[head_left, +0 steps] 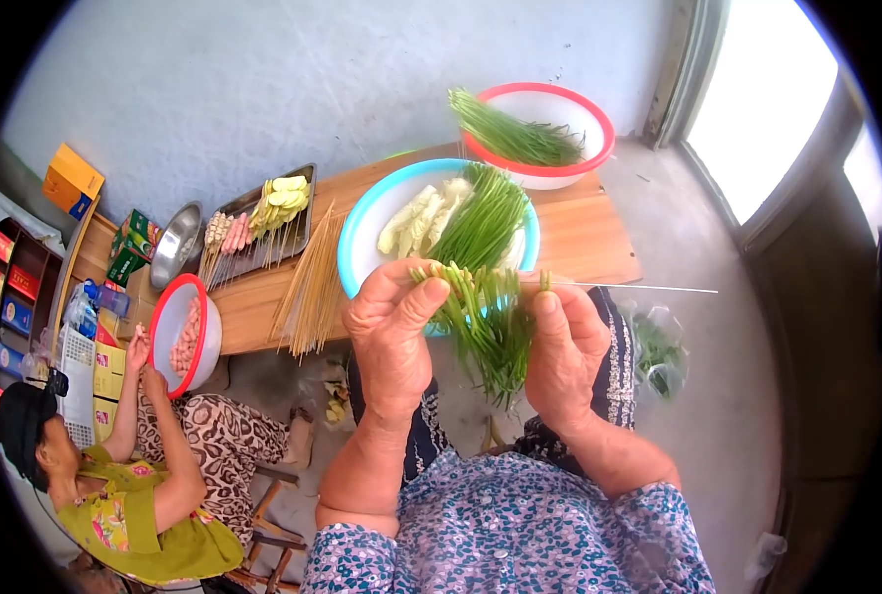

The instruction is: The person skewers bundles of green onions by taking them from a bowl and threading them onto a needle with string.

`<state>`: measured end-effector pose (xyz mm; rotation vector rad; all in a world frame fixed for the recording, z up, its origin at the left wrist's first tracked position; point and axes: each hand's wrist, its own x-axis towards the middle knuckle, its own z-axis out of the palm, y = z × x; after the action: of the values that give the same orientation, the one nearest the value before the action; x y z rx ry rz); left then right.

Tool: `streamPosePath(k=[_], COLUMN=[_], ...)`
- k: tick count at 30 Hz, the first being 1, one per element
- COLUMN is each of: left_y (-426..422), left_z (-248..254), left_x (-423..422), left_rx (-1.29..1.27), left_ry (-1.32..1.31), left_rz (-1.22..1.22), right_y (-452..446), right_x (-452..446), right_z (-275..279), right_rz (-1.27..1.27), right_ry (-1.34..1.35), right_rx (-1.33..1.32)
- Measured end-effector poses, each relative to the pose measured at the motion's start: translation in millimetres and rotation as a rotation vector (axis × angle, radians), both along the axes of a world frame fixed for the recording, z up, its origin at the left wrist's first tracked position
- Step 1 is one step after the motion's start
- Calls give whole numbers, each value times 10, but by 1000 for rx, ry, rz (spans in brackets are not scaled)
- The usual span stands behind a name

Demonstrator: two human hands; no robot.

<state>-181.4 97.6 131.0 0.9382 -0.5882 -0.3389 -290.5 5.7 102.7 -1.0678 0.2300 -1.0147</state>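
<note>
My left hand [392, 337] is closed on a thin skewer [659, 288] and the stalk ends of a bunch of chives [488, 332]. These chives hang folded below the skewer, between my hands. The skewer's bare end sticks out far to the right. My right hand [565, 356] pinches a chive stalk end [545, 281] against the skewer, thumb towards me. Just beyond my hands stands a blue-rimmed basin [349, 228], holding pale cabbage leaves [423, 223] and a pile of loose chives [486, 210]. My hands hide its near edge.
A red-rimmed basin [609, 124] with more chives stands at the back right of the wooden table [585, 233]. Bare skewers [312, 282] lie left, beside a metal tray [309, 178] of filled ones. At far left, a co-worker [149, 495] handles food by another red-rimmed basin [206, 337].
</note>
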Motion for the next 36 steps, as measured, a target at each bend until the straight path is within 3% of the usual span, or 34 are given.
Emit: streamPosePath(k=[5,14,19,24,36], left_y=[0,-9,-29,-37,-43], left_z=[23,-15,-18,-17,-1], left_x=[-41,-35,-44,-61,-45], left_rx=[36,18,-2,17,82], left_ry=[-29,15,20,2,-48], left_rz=[8,-21,-80,-81,-58], right_y=[11,-46,-70,-16,-36], right_x=[24,0,-1,-3,-42], right_z=[89,137,82,204,104], right_rz=[-11,169,112,156,144], right_ry=[20,20,-5,24,30], right_rx=[-116,52,-30,127,45])
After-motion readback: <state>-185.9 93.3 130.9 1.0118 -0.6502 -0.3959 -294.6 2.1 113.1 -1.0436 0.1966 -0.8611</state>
